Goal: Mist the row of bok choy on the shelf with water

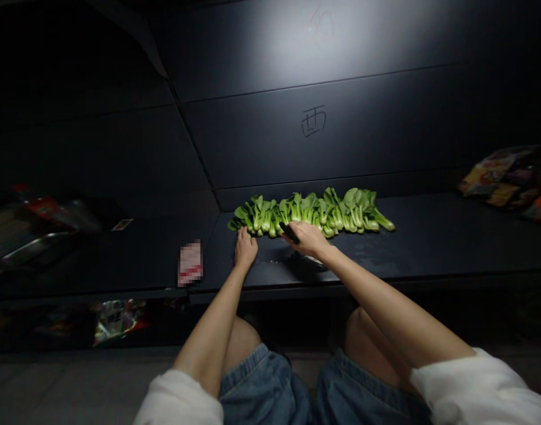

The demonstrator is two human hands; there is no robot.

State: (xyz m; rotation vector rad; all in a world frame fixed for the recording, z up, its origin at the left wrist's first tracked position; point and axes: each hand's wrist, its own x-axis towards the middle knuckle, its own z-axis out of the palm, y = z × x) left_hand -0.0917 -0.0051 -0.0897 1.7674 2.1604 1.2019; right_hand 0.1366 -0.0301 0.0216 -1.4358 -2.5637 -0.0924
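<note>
A row of bok choy [312, 209] lies side by side along the back of the dark shelf, leaves toward the back panel and pale stems toward me. At the row's left end, my left hand [246, 248] touches the nearest stems with its fingers stretched out and slightly apart. My right hand [311, 237] is closed around what looks like a spray bottle [289, 232], in front of the row's middle. Its black head points up and left; a shiny, clear-looking lower part shows under my wrist. The rest of it is hidden by the hand.
Small wet spots dot the shelf [265, 273] between my hands. A pixelated pink-and-white card [190, 262] lies to the left. Colourful packets [500, 177] sit at far right, blurred goods [49, 206] at far left. Another packet [117, 319] shows on the lower shelf.
</note>
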